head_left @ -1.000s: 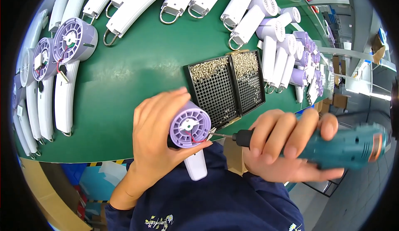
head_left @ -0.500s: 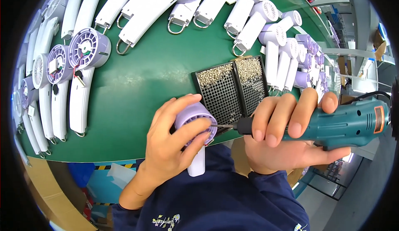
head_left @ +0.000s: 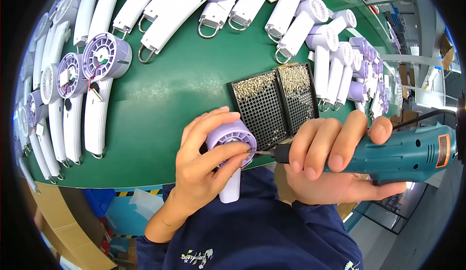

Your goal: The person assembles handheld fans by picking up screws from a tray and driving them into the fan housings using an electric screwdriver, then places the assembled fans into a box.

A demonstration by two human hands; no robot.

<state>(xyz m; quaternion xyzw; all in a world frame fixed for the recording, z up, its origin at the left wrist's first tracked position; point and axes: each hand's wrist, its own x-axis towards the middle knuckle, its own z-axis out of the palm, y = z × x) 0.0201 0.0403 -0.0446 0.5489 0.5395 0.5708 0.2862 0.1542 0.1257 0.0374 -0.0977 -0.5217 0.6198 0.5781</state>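
The thumb and index finger of the left hand (head_left: 196, 170) nearly meet at the tip of the bit (head_left: 262, 152), hiding it; whether they pinch anything, I cannot tell. Its other fingers curl round the fan (head_left: 224, 135), lower centre. The right hand (head_left: 326, 177) grips the driver (head_left: 405, 156), its rear end lost in the right rim. A second ago the fan's hub showed plainly; fingers now cover most of it.

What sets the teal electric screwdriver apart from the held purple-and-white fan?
The teal electric screwdriver has a black nose; the purple-and-white fan has a white handle. The screwdriver lies sideways in the right hand; the fan, in the left hand, points its handle toward the picture's lower edge. Both are held.
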